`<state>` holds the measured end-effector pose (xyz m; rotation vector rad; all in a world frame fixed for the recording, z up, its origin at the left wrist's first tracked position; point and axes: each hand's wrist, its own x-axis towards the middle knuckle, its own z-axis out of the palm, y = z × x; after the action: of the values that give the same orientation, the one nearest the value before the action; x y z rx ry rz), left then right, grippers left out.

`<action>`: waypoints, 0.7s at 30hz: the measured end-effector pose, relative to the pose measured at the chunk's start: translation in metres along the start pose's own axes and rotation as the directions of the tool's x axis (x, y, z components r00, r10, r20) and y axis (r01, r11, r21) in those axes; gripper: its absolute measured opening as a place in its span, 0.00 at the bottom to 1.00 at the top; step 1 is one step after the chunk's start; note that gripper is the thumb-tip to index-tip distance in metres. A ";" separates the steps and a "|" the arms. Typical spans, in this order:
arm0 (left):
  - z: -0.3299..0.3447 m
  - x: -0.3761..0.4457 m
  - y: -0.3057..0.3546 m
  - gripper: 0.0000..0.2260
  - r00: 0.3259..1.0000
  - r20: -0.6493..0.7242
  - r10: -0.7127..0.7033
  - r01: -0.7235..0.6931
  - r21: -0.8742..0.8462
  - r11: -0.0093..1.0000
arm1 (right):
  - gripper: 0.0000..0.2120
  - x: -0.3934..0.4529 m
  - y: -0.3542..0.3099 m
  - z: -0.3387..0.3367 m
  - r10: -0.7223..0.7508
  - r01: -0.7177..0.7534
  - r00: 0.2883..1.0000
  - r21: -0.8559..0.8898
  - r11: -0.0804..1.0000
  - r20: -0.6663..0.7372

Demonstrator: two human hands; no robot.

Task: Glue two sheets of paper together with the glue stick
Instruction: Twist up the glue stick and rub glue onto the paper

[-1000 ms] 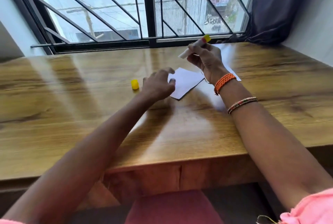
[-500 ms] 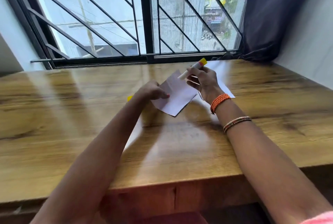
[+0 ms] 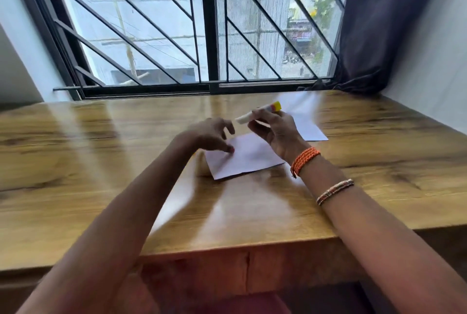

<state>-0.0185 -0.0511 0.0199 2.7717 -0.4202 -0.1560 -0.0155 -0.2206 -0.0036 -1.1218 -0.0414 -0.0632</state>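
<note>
The glue stick (image 3: pixel 257 113), uncapped, is pinched in the right hand (image 3: pixel 274 131) above the near sheet (image 3: pixel 249 157), which now lies flat mid-table after being lifted half a second ago. The left hand (image 3: pixel 212 135), fingers loosely spread, presses its left edge; the 2nd sheet (image 3: pixel 307 124) waits toward the window edge, so gluing looks next.

Both forearms extend forward and converge toward the far centre. The left hand (image 3: pixel 212 134) is palm-down, fingers spread and loosely curled, with its thumb tip pressed downward. The right hand (image 3: pixel 274 129) is raised, wrist bent, fingers curled in a closed grip.
</note>
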 end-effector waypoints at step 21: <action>0.055 -0.061 -0.026 0.21 0.914 -0.255 0.314 -0.308 0.064 0.949 | 0.02 0.006 0.007 0.006 0.042 0.025 0.985 -0.381 0.924 0.167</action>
<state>-0.0782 -0.0255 -0.0375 2.6506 -0.7851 0.2918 -0.0088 -0.2127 -0.0071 -1.5179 -0.1855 0.0366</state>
